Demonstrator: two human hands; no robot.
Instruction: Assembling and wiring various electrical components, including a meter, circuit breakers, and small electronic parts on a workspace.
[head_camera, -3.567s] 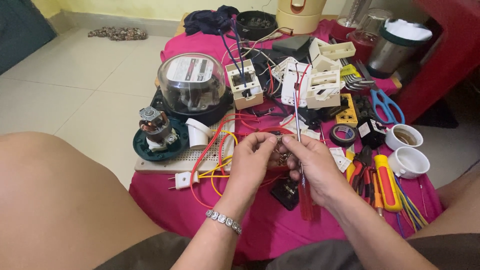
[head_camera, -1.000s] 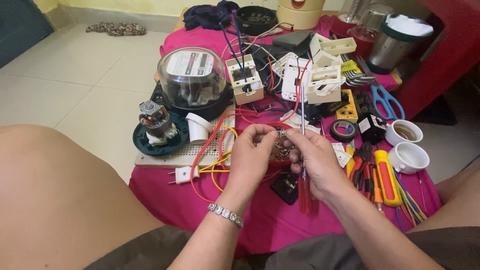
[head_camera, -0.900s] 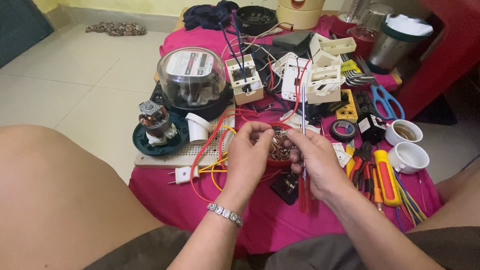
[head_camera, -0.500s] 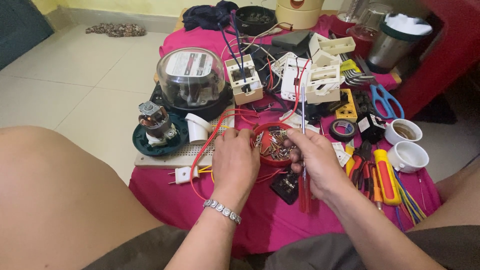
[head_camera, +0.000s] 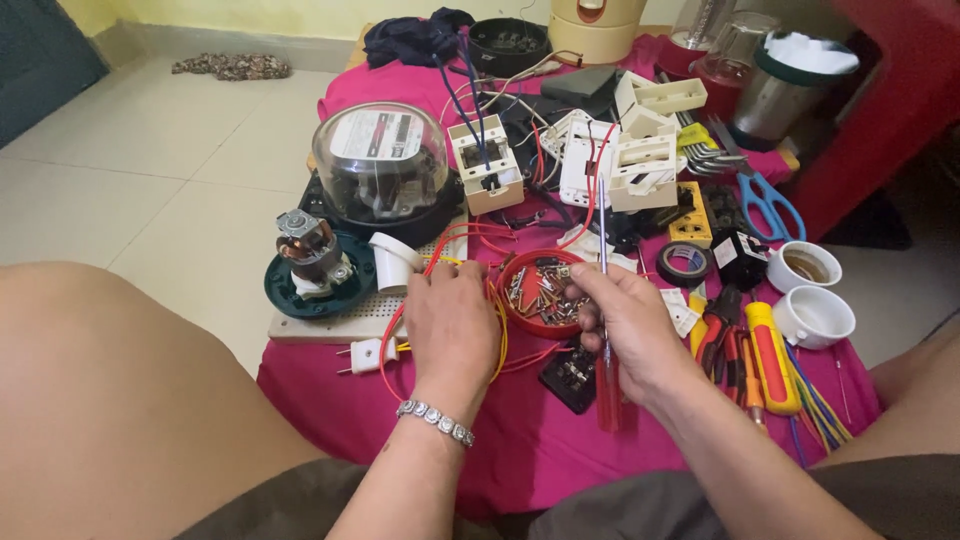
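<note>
Screwdriver, red-handled, is gripped upright in the right hand beside a red dish of screws; left hand rests loosely curled on red wires. Beyond stand a white terminal block and glass-domed meter.

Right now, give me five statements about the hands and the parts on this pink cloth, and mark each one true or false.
1. The right hand holds a red-handled screwdriver. True.
2. The red dish is empty. False: it holds small screws and metal bits.
3. The left hand wears a bracelet at the wrist. True.
4. The blue-handled scissors lie left of the glass-domed meter. False: they lie far to its right, near the white cups.
5. The left hand grips the small motor. False: the motor stands apart on its green base, and the hand rests by the red and yellow wires.
</note>
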